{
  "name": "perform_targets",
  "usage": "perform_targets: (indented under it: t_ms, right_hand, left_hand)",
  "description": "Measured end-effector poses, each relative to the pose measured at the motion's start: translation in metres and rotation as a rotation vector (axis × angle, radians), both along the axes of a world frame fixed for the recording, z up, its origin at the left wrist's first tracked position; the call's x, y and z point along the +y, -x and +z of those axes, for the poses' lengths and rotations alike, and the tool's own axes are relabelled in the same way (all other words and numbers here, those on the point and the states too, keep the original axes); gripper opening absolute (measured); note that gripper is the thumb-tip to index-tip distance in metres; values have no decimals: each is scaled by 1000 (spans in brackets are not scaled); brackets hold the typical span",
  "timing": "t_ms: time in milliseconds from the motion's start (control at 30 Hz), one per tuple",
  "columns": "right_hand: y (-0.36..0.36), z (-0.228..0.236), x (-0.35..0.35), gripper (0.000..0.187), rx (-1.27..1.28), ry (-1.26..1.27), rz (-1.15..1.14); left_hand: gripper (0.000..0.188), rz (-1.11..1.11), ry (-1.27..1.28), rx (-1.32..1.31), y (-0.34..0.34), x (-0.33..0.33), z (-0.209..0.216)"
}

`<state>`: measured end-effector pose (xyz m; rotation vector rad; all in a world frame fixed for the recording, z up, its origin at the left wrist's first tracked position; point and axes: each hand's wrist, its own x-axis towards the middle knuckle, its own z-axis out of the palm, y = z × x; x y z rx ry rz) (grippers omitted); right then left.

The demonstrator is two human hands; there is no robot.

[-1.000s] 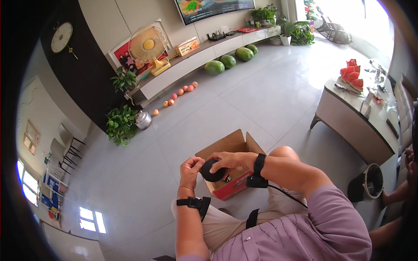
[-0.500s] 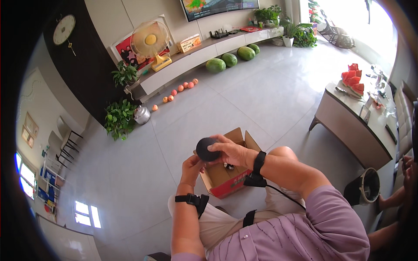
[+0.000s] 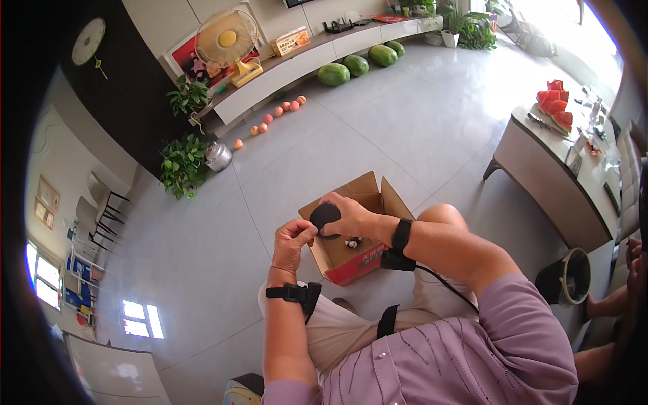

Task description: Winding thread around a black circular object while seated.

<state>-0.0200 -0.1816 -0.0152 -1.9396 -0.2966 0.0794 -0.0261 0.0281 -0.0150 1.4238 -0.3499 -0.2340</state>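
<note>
My right hand [image 3: 350, 214] grips a black round object [image 3: 326, 220] with a flat dark face, above an open cardboard box; its exact kind is unclear. My left hand [image 3: 293, 241] is closed in a pinch at the left edge of that object, and whatever lies between its fingertips is too small to name. The cardboard box [image 3: 337, 272] has a red lower front side and raised flaps. Inside it, below my right hand, lie small white-and-dark things [image 3: 353, 243] that I cannot identify.
A low table [image 3: 550, 138] with cut watermelon [image 3: 555, 106] and a knife stands at right, a black bucket [image 3: 563, 277] beside it. Whole watermelons [image 3: 334, 74], a row of peaches [image 3: 268, 119] and a kettle [image 3: 218, 156] sit on the floor ahead. Another person's hand [image 3: 634, 255] shows at far right.
My left hand has shifted from under the black object to its left edge. My right hand has moved from over its face to its right side. The view has tilted slightly downward.
</note>
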Motion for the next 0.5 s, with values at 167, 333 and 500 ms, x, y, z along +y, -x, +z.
perform_targets:
  t_ms: [167, 333, 500]
  right_hand:
    - [11, 19, 1, 67, 227, -26, 161]
    - [16, 31, -7, 68, 439, -83, 229]
    - [19, 34, -8, 68, 591, -201, 365]
  left_hand:
    - [9, 53, -63, 8, 2, 2, 2]
    - [12, 59, -101, 0, 0, -1, 3]
    - [13, 49, -89, -3, -3, 3, 0]
